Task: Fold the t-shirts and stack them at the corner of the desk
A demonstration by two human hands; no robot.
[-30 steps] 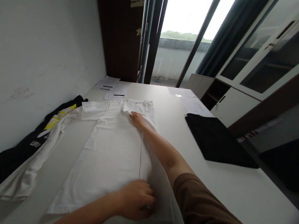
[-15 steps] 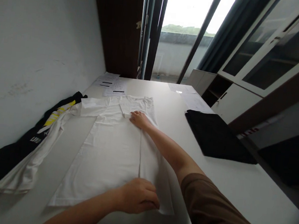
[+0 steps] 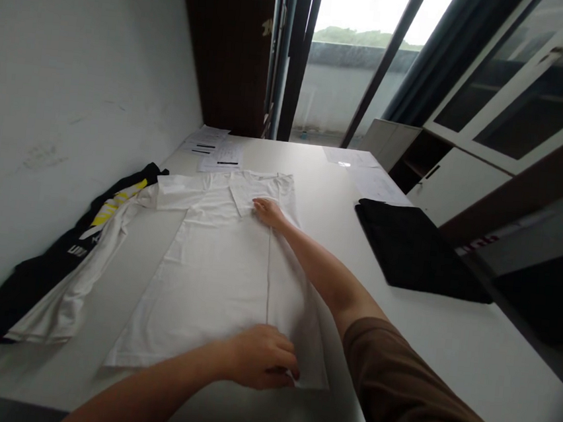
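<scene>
A white T-shirt (image 3: 211,270) lies spread on the table, its right side folded inward along a long straight edge. The sleeve on that side lies across the upper body. My right hand (image 3: 268,212) rests flat on the shirt near that sleeve, fingers stretched out and holding nothing. Close to the bottom hem, my left hand (image 3: 263,356) lies on the folded part. Its fingers are loosely bent, with a gap showing between them, and no cloth is seen gripped. The palm side of both hands is hidden.
Along the left wall lie a black garment (image 3: 47,268) with yellow print and a crumpled white garment (image 3: 72,290). A folded black cloth (image 3: 417,250) sits at the right table edge. Papers (image 3: 220,155) with pens lie at the far left, more sheets (image 3: 376,182) at the far right.
The left hand's curled fingers have loosened and spread slightly at the hem. My right hand stays flat near the sleeve. The whole view has shifted a little.
</scene>
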